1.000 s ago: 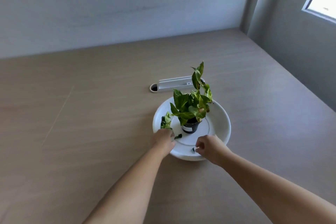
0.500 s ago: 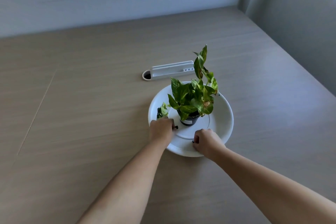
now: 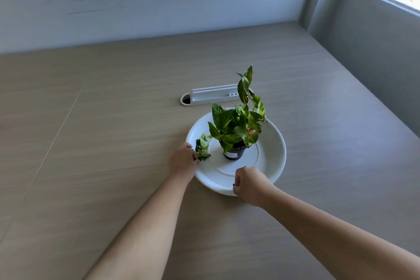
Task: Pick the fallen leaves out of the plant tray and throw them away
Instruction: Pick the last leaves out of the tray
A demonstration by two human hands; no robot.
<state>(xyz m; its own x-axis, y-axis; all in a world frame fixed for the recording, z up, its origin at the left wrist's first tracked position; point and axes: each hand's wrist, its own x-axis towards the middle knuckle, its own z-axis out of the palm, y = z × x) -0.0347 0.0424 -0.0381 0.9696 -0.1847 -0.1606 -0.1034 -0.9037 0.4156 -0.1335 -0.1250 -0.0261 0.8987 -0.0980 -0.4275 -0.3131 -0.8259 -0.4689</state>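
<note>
The left hand (image 3: 183, 161) pinched the leaves (image 3: 202, 148) at the tray's (image 3: 272, 143) left rim. The right hand (image 3: 249, 185), fingers clenched on a dark scrap (image 3: 233, 185), hovered over the near rim beside the plant (image 3: 238, 120).

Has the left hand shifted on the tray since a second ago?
Yes. The left hand has slid from the tray's near inner floor out to its left rim, beside the loose leaves, farther from the black pot.

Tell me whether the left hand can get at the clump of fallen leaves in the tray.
Probably yes. The left hand is at the tray rim, fingertips already on the fallen leaves. The potted plant stands further right and blocks nothing.
</note>
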